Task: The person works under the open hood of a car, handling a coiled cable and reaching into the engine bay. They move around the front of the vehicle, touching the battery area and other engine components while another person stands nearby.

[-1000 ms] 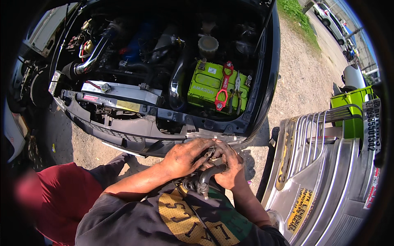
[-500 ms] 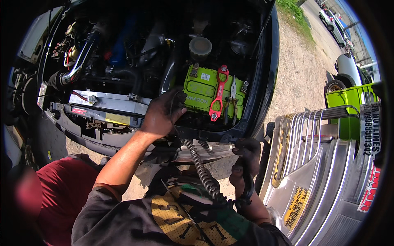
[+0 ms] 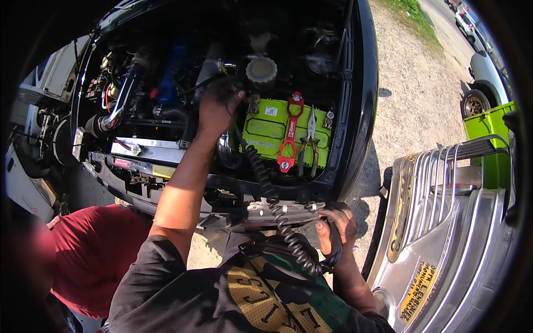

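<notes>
My left hand (image 3: 217,105), darkened, is closed at the far left corner of the green car battery (image 3: 260,125). It seems to grip the thin end lead of a black coiled cord (image 3: 271,197); its fingertips are in shadow. That cord sags over the car's front edge to my right hand (image 3: 343,222), which is wrapped around a black handheld tool (image 3: 335,244) where the cord ends. A red battery hold-down bracket (image 3: 291,133) lies across the battery. Beside it on the battery rest pliers (image 3: 310,136) with dark handles.
The open engine bay holds a capped round reservoir (image 3: 261,71), a chrome intake pipe (image 3: 123,91) and a silver radiator top (image 3: 150,151). A person in a maroon shirt (image 3: 100,255) bends at my left. A shiny metal vehicle (image 3: 438,238) stands close on the right, by a green bin (image 3: 494,119).
My left hand has moved away from me, from the battery's near left side to its far left corner, drawing the cord along. My right hand still holds the black tool; the view has shifted slightly.
</notes>
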Available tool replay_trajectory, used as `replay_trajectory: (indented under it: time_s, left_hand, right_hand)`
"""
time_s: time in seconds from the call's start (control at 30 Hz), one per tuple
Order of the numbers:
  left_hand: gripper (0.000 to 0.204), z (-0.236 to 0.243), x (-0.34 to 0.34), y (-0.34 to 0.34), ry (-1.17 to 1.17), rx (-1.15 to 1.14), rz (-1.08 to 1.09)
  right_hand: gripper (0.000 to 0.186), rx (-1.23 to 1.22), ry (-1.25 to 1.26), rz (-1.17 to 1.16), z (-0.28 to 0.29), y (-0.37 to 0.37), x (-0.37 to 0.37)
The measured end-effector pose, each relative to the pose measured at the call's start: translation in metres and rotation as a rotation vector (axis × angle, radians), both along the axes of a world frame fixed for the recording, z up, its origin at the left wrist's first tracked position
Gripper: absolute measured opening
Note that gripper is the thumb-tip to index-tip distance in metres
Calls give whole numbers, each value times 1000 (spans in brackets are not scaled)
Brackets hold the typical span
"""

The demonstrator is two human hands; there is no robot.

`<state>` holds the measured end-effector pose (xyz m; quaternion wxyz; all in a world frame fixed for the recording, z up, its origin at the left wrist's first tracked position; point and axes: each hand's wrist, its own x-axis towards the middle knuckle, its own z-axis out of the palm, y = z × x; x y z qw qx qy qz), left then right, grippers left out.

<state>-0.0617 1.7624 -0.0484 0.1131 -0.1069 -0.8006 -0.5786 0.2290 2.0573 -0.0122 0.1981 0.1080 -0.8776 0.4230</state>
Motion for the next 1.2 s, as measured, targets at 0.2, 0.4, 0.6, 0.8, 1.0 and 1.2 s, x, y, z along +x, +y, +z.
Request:
replay_trajectory:
  time_s: [0.2, 0.4, 0.6, 0.8, 1.0, 1.2]
  left_hand:
    - [37, -21, -14, 19, 425, -521, 223]
    - [33, -20, -17, 36, 256, -348, 252]
    - [34, -21, -36, 43, 284, -597, 188]
    - [39, -25, -24, 59, 237, -514, 252]
    - [40, -8, -9, 55, 139, -375, 170]
    - [32, -12, 123, 4, -196, -303, 34]
  right_hand:
    - [20, -148, 20, 65, 4, -3, -18]
    - [21, -224, -22, 75, 13, -3, -22]
    - [21, -237, -15, 91, 9, -3, -19]
    - [20, -285, -81, 61, 13, -8, -19]
    - [56, -326, -45, 129, 22, -4, -19]
    - [67, -179, -106, 32, 9, -4, -4]
